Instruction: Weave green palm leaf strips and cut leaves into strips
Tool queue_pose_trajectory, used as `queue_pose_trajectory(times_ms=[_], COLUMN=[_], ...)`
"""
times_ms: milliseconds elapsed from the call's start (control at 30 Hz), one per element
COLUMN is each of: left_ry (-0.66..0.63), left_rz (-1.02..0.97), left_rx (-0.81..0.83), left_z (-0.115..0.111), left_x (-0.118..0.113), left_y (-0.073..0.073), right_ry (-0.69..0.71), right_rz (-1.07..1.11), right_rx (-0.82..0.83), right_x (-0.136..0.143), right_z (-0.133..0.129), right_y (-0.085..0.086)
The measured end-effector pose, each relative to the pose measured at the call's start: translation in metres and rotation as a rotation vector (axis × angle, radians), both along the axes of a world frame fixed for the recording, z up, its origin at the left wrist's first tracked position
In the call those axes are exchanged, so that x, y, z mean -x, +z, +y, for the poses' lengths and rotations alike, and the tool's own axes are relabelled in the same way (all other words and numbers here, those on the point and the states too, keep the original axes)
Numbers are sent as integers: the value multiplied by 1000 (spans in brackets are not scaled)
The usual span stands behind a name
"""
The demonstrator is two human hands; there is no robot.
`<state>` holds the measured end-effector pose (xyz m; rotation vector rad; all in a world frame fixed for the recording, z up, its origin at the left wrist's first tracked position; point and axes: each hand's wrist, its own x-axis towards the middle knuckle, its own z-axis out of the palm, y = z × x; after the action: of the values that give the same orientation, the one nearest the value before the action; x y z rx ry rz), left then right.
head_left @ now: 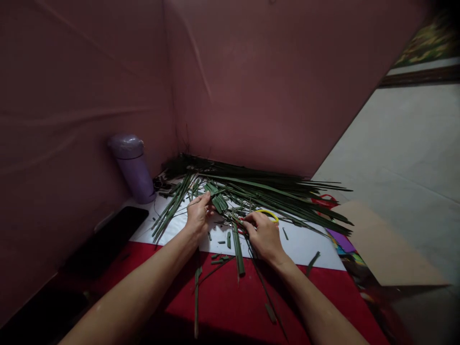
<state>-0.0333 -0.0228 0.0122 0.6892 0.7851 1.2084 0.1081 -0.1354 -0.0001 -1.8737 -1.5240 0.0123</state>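
My left hand (199,213) is closed on a flat green woven leaf piece (217,199), pinched between thumb and fingers above the white sheet. To its right, my right hand (264,235) has its thumb and fingertips brought together among thin leaf strips; what they grip, if anything, is hidden. Behind that hand shows the yellow loop of a scissors-like handle (271,214), with a bit of red by the fingertips. A broad cut leaf strip (237,251) lies just left of the right hand, crossing from the white sheet onto the red cloth.
Long green leaves (273,187) are heaped along the pink wall. A purple lidded tumbler (134,170) stands at the left, near a dark flat object (118,230). Leaf scraps litter the white sheet (305,247) and red cloth (223,311). Brown cardboard (381,244) is at the right.
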Motion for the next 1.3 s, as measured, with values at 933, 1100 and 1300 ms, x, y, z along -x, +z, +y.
queue_pose_trajectory(times_ms=[933,1100,1300], left_ry=[103,95,88], left_rz=[10,28,26], left_rx=[38,56,54], left_z=[5,5,5], left_x=[0,0,0], left_y=[0,-1,-2], right_ry=[-48,-41,-71], right_rz=[115,-8,-52], right_rx=[-100,52,215], right_x=[-14,-16,-2], right_z=[1,2,2], right_y=[8,4,-2])
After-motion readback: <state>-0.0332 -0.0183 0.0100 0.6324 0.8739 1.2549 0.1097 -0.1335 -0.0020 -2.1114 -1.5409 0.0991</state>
